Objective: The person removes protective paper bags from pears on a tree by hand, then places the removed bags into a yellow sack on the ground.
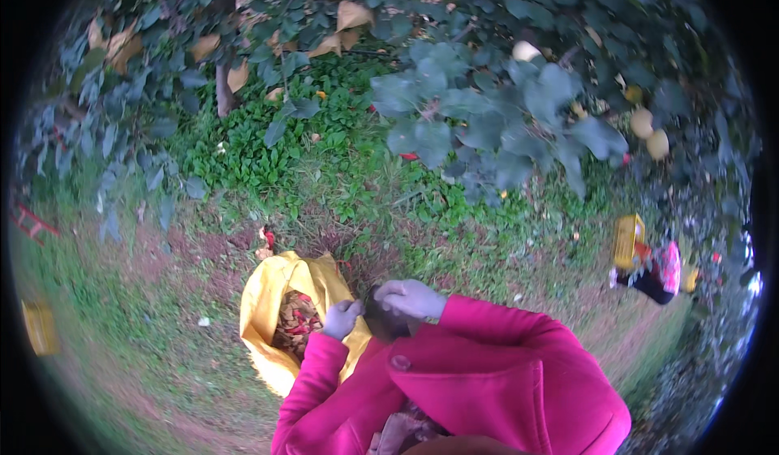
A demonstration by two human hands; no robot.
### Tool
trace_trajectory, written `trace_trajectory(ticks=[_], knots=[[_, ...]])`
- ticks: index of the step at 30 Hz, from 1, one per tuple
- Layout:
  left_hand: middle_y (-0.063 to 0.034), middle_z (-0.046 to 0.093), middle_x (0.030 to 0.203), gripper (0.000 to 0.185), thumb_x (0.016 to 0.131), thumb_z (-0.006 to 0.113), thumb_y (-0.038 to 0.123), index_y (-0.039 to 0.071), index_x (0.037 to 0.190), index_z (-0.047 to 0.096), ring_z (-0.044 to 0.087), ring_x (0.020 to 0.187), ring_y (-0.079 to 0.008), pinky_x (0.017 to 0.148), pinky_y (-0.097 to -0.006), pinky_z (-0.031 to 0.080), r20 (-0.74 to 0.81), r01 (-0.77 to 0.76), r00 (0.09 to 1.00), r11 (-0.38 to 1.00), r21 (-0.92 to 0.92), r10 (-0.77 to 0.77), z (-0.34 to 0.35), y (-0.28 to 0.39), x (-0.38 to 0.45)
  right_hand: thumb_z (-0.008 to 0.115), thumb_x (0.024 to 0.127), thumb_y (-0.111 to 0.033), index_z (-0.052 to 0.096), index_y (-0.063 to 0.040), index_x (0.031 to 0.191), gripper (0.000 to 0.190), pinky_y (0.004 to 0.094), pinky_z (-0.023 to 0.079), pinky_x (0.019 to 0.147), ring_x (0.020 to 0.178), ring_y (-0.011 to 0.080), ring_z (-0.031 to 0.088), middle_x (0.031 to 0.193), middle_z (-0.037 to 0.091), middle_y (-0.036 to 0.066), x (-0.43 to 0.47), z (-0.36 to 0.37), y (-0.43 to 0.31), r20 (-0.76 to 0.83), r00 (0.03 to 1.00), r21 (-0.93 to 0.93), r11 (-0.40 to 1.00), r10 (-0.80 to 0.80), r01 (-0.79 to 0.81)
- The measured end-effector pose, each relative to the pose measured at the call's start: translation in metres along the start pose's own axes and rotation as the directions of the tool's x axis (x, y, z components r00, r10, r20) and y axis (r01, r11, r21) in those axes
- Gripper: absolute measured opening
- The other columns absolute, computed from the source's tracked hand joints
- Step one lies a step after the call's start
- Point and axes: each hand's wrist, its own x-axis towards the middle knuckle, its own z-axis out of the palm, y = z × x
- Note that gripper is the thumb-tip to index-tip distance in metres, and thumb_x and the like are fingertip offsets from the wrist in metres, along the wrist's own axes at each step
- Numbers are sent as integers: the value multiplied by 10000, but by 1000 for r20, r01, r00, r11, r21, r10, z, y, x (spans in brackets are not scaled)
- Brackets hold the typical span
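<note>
A yellow woven sack (304, 269) stands on the grass before me, its mouth wide. Brown and red scraps (297, 321), apparently paper, fill the visible inside. My left hand (342, 319), fingers curled, is at the sack's right side, over its rim in this view. To the right of it, my right hand (411, 298) is bent with its fingers pointing towards the left one. A small gap shows between the hands. Whether either hand pinches anything is too blurred to tell. Below them is a dark shape (384, 321), partly covered by the right hand and my pink sleeve.
Leafy fruit-tree branches (487, 108) hang ahead, with pale fruits (642, 123) at right and brown paper bags (125, 47) at left. A person (660, 275) is beside a yellow crate (628, 242) at far right. Another yellow crate (39, 327) stands far left, below a red frame (33, 223).
</note>
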Motion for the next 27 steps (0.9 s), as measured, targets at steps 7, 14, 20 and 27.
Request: trace_trajectory(ticks=[7, 14, 20, 27], knots=[[-124, 709, 947, 265, 942, 566, 205, 6, 1080, 672, 670, 864, -202, 794, -323, 508, 51, -279, 960, 955, 103, 275, 15, 32, 13, 515, 949, -188, 638, -39, 1136, 268, 265, 487, 701, 755, 123, 600, 826, 636, 31, -72, 12, 22, -55, 998, 204, 978, -33, 43], [-134, 706, 947, 219, 922, 558, 155, 42, 1053, 692, 668, 876, -208, 807, -321, 514, 21, -383, 923, 914, 138, 384, 18, 91, 14, 520, 923, -217, 644, -43, 1099, 277, 317, 493, 868, 941, 209, 646, 1010, 680, 91, -99, -18, 17, -78, 960, -1, 963, -268, 268], [-44, 659, 829, 186, 945, 542, 119, -9, 1032, 645, 607, 770, -129, 730, -282, 510, -275, -446, 857, 895, 24, 435, 50, 134, 4, 527, 895, -144, 627, -78, 1064, 207, 276, 475, 703, 792, 130, 582, 884, 627, 26, -126, -71, 23, -4, 998, 31, 997, -70, 70], [-130, 701, 920, 274, 942, 552, 220, 6, 1064, 672, 664, 841, -210, 774, -348, 525, -243, -518, 840, 851, -90, 485, 220, 165, -27, 517, 867, -111, 627, -16, 1070, 250, 297, 497, 781, 844, 151, 619, 900, 647, 66, -176, -170, 111, 43, 961, -69, 958, -275, 277]])
